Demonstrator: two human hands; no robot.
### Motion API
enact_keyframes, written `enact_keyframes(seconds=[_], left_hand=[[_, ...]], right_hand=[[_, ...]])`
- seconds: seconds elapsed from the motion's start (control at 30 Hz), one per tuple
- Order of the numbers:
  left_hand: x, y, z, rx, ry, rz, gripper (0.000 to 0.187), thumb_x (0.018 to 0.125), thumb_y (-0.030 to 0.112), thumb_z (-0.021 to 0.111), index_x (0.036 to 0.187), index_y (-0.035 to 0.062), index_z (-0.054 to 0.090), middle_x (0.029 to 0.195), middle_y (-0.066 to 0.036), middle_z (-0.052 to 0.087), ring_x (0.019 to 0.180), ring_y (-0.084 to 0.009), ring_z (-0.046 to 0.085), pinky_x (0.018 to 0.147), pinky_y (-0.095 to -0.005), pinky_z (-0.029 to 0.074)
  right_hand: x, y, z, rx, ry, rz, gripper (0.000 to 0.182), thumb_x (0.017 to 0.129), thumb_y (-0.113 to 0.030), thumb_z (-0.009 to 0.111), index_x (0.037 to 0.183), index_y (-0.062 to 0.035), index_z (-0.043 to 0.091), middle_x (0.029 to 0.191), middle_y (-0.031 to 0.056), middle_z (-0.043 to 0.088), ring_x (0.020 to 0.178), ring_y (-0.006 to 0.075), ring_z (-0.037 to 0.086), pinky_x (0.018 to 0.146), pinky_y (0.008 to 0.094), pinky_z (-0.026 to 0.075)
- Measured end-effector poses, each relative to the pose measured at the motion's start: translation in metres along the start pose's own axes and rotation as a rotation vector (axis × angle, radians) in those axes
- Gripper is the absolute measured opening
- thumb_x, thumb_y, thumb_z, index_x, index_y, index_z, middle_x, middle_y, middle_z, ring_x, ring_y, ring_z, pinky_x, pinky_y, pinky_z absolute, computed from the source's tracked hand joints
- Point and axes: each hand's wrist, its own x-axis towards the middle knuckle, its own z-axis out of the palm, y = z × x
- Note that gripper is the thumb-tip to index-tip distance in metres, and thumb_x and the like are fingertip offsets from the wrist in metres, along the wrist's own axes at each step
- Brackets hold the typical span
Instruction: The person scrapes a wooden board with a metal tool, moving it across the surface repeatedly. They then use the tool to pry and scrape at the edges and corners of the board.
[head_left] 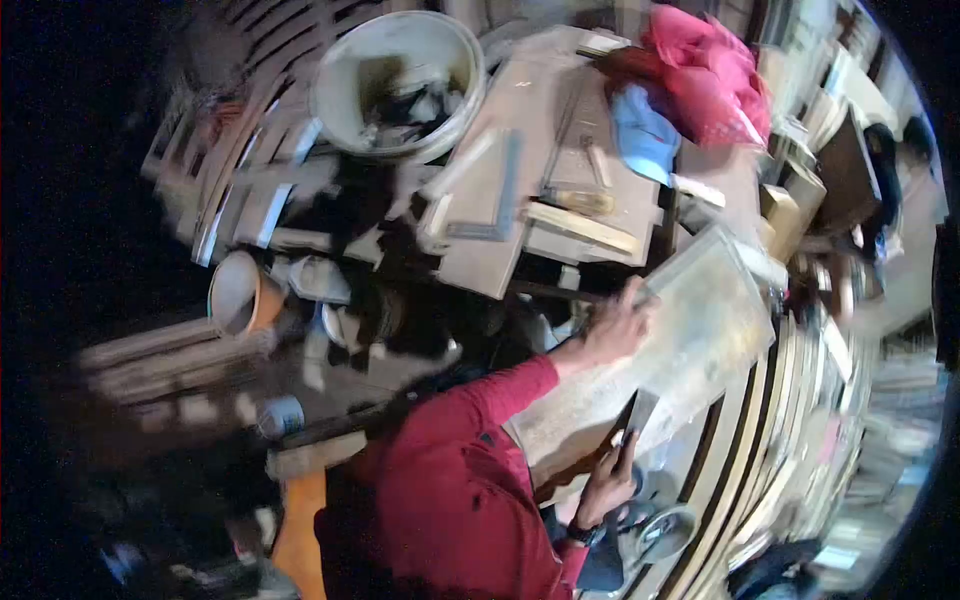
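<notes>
A pale, stained flat board (700, 320) lies slanted in front of me. My left hand (615, 328) is at its upper-left edge, fingers curled over that edge, though blur softens them. Below it, my right hand (606, 485) grips a flat-bladed hand tool (643, 408) whose wide dark blade lies over the board's lower part. The tool's exact kind is too blurred to tell. Both arms wear red sleeves, and a dark watch (585, 533) sits on my right wrist.
Beyond my left arm stands a workbench (535, 80) with a carpenter's square (505, 190), a wooden-handled tool (580, 200), a blue cap (645, 130) and red cloth (710, 75). A large white bucket (330, 85) is farther left. Stacked wood strips (745, 430) line the right.
</notes>
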Motion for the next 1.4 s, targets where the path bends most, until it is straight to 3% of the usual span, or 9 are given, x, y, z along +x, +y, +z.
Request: enact_keyframes(seconds=[0.1,0.23,0.3,0.37,0.5,0.93,1.23,1.37,1.4], left_hand=[[0.004,-0.013,0.008,0.495,0.215,0.411,0.043,0.098,0.020,0.057,0.138,0.0046,0.052,0.147,-0.025,0.041,0.133,-0.0463,0.045,0.105,-0.0534,0.046],[0.001,0.014,-0.006,0.286,0.171,0.294,0.035,0.096,0.009,0.056,0.130,0.0021,0.053,0.136,-0.025,0.047,0.128,-0.0463,0.048,0.107,-0.0525,0.041],[-0.001,0.011,-0.005,0.473,0.119,0.391,0.036,0.097,0.009,0.056,0.133,0.0022,0.052,0.135,-0.024,0.048,0.127,-0.0448,0.050,0.108,-0.0502,0.041],[-0.001,0.004,-0.002,0.389,0.128,0.409,0.036,0.103,0.017,0.050,0.136,0.0020,0.051,0.133,-0.026,0.050,0.122,-0.0452,0.052,0.106,-0.0508,0.041],[0.000,-0.002,0.002,0.473,0.098,0.400,0.038,0.107,0.028,0.045,0.134,0.0015,0.050,0.135,-0.026,0.049,0.122,-0.0475,0.050,0.097,-0.0567,0.041],[0.015,-0.036,0.002,0.554,0.094,0.521,0.042,0.107,0.031,0.046,0.141,0.0062,0.050,0.136,-0.026,0.048,0.121,-0.0465,0.051,0.093,-0.0585,0.046],[0.016,-0.027,-0.001,0.511,0.013,0.516,0.045,0.108,0.033,0.043,0.141,0.0017,0.047,0.135,-0.026,0.051,0.120,-0.0479,0.048,0.099,-0.0556,0.040],[0.017,-0.032,0.001,0.515,0.066,0.554,0.045,0.108,0.032,0.045,0.142,0.0015,0.047,0.132,-0.027,0.052,0.116,-0.0483,0.053,0.097,-0.0547,0.044],[0.015,-0.034,0.000,0.502,0.057,0.570,0.045,0.108,0.032,0.045,0.142,0.0014,0.047,0.132,-0.028,0.051,0.117,-0.0484,0.053,0.097,-0.0546,0.044]], right_hand=[[-0.022,-0.019,0.016,-0.042,0.041,0.073,0.042,0.098,-0.018,0.063,0.140,-0.0173,0.065,0.059,0.0217,0.058,0.043,0.0318,0.055,0.047,0.0433,0.043],[-0.077,-0.019,0.009,0.104,-0.162,0.022,0.055,0.095,-0.020,0.065,0.149,-0.0253,0.054,0.071,0.0138,0.066,0.057,0.0295,0.064,0.055,0.0410,0.050],[-0.078,-0.021,0.013,0.138,0.066,-0.027,0.061,0.094,-0.021,0.064,0.153,-0.0266,0.049,0.071,0.0104,0.065,0.056,0.0264,0.063,0.053,0.0412,0.051],[-0.051,-0.028,0.002,0.048,-0.284,0.063,0.072,0.093,-0.025,0.061,0.159,-0.0227,0.035,0.072,0.0072,0.066,0.056,0.0246,0.064,0.049,0.0415,0.049],[0.022,-0.056,0.037,0.077,0.120,0.133,0.072,0.088,-0.022,0.061,0.156,-0.0112,0.040,0.065,0.0091,0.066,0.054,0.0264,0.065,0.046,0.0424,0.049],[-0.069,-0.092,0.020,0.119,-0.091,0.302,0.070,0.084,-0.022,0.059,0.148,0.0038,0.047,0.063,0.0113,0.066,0.055,0.0273,0.068,0.046,0.0434,0.050],[-0.142,-0.068,0.083,0.056,0.233,0.211,0.059,0.091,-0.021,0.055,0.150,-0.0143,0.052,0.067,0.0093,0.067,0.059,0.0258,0.069,0.049,0.0422,0.049],[-0.124,-0.057,0.049,0.068,-0.049,0.253,0.061,0.091,-0.021,0.055,0.152,-0.0162,0.048,0.069,0.0087,0.067,0.057,0.0243,0.068,0.050,0.0408,0.048],[-0.113,-0.050,0.058,0.036,0.112,0.200,0.061,0.091,-0.022,0.056,0.151,-0.0166,0.049,0.067,0.0087,0.066,0.056,0.0242,0.067,0.049,0.0405,0.048]])
